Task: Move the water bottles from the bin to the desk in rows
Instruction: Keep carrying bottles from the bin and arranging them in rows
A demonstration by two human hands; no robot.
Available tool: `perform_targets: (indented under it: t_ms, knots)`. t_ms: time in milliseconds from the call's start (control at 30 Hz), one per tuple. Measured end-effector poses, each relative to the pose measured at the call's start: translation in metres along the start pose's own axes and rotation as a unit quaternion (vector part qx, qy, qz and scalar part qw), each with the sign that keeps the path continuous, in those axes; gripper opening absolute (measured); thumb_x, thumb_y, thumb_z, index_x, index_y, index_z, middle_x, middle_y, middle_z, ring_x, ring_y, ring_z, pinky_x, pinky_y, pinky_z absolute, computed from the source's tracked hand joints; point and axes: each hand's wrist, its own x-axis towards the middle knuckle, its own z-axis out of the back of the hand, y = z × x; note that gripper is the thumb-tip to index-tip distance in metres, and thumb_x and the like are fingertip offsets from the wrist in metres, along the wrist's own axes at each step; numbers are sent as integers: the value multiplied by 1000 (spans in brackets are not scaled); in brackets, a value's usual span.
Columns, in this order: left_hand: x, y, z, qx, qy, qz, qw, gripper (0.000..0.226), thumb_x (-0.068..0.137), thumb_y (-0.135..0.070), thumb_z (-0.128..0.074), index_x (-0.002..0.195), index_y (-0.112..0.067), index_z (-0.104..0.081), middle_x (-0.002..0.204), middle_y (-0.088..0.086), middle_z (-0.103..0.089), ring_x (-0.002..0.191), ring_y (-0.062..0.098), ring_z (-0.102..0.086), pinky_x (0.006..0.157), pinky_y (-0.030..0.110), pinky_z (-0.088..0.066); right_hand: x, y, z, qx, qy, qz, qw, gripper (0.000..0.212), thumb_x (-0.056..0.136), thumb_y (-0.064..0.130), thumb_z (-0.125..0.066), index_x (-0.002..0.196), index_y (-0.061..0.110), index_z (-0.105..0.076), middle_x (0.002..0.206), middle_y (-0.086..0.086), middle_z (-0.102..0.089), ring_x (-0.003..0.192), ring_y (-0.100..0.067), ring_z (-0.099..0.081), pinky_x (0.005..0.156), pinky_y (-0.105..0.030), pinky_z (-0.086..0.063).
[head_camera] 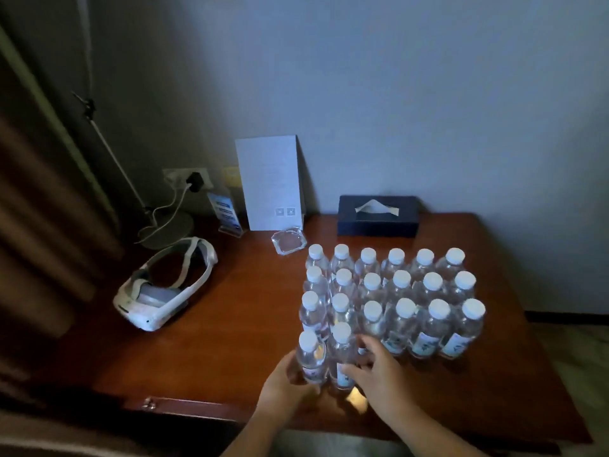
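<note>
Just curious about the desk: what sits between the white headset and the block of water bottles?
In the head view, nothing: only bare wooden desk lies between the headset and the water bottles. The glass ashtray sits further back.

A white strapped headset [164, 285] lies at nine o'clock. A clear glass ashtray [288, 242], a white upright card [270, 183] and a dark blue tissue box [378, 216] stand toward twelve.

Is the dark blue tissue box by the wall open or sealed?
Open: a white tissue sticks up through the slot in the top of the dark blue tissue box on the wooden desk.
</note>
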Motion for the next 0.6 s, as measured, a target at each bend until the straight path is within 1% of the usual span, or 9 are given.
perform_targets:
  t_ms: [67, 133, 167, 200, 300, 333, 400, 500, 600]
  knots:
    - [4, -2, 5, 48, 3, -24, 999, 56, 68, -19, -90, 108, -45, -60, 98, -38, -69, 86, -19, -65, 69, 5, -48, -2, 4, -2, 3, -27, -14, 1000, 54, 73, 18, -87, 113, 41, -59, 105, 17, -71, 89, 14, -65, 78, -12, -55]
    - [8, -11, 9, 73, -5, -54, 996, 50, 72, -25, -87, 108, -47, -60, 89, -44, -66, 81, -19, -65, 70, 7, -48, -2, 10, -4, 2, -50, -16, 999, 54, 73, 14, -87, 111, 40, -58, 100, 17, -70, 87, 17, -62, 66, -5, -50]
    - [10, -14, 11, 83, -2, -69, 994, 49, 73, -27, -86, 109, -48, -60, 87, -45, -65, 80, -19, -65, 69, 6, -48, -3, 12, -6, -7, -57, -19, 998, 53, 74, 12, -86, 107, 41, -57, 98, 17, -70, 87, 16, -63, 65, -6, -50]
    - [12, -14, 13, 95, 5, -79, 992, 49, 74, -26, -86, 111, -48, -61, 86, -46, -65, 80, -20, -64, 68, 5, -48, -4, 12, -9, -19, -59, -26, 998, 52, 74, 12, -86, 106, 41, -57, 98, 17, -71, 88, 11, -66, 68, -9, -52]
    - [15, -8, 20, 130, 25, -94, 987, 50, 79, -25, -83, 120, -45, -63, 86, -41, -68, 81, -18, -65, 71, 7, -52, -10, 8, -22, -51, -71, -40, 995, 59, 72, 5, -84, 120, 30, -59, 108, 9, -69, 94, -3, -67, 87, -27, -57]
    - [16, -8, 22, 140, 30, -102, 984, 50, 79, -26, -82, 122, -45, -62, 88, -38, -69, 81, -18, -65, 75, 11, -54, -9, 7, -26, -61, -81, -38, 994, 61, 72, 3, -83, 123, 26, -59, 111, 8, -68, 95, -4, -67, 88, -26, -56]
    - [21, -8, 25, 142, 42, -112, 983, 52, 78, -28, -82, 121, -48, -61, 92, -34, -69, 82, -17, -65, 77, 17, -58, -6, 5, -32, -68, -102, -43, 992, 61, 71, 2, -83, 119, 29, -57, 109, 8, -67, 92, -3, -67, 83, -21, -55]
    - [26, -8, 30, 126, 47, -116, 984, 51, 76, -26, -83, 116, -49, -61, 84, -38, -68, 77, -17, -66, 70, 18, -60, -1, 1, -42, -61, -125, -62, 988, 56, 65, 8, -86, 105, 34, -56, 99, 9, -70, 86, 0, -68, 71, -16, -54]
    - [33, -10, 35, 137, 53, -138, 979, 52, 79, -28, -79, 120, -52, -59, 90, -35, -67, 87, -11, -66, 81, 26, -59, 2, 0, -51, -47, -136, -75, 987, 57, 62, 13, -89, 103, 32, -54, 94, 15, -71, 82, 11, -65, 65, -9, -47]
